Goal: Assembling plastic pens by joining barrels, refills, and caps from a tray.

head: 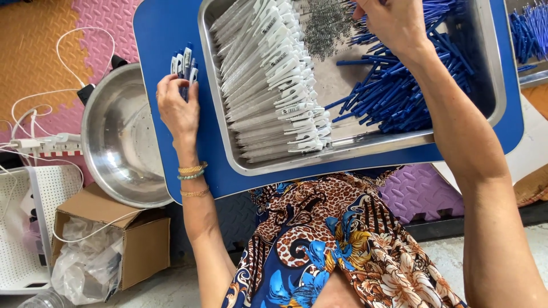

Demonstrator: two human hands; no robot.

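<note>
A small bundle of white-and-blue plastic pens point(184, 67) is clenched upright in the left hand point(178, 108) beside the steel tray point(492, 74); the right hand point(394, 23), grip unclear, is best kept precise over the blue refills point(399, 91).

You have one blue desk point(165, 34) with one steel tray point(495, 85) on it, and one round steel bowl point(117, 142) beside it. In the tray lie three heaps, each too many to count: white pen barrels point(274, 85), blue pen parts point(399, 91) and small metal springs point(325, 25). Your left hand point(178, 108) grips about four pens point(184, 65). One cardboard box point(114, 239) sits on the floor. You wear three bracelets point(192, 177).
</note>
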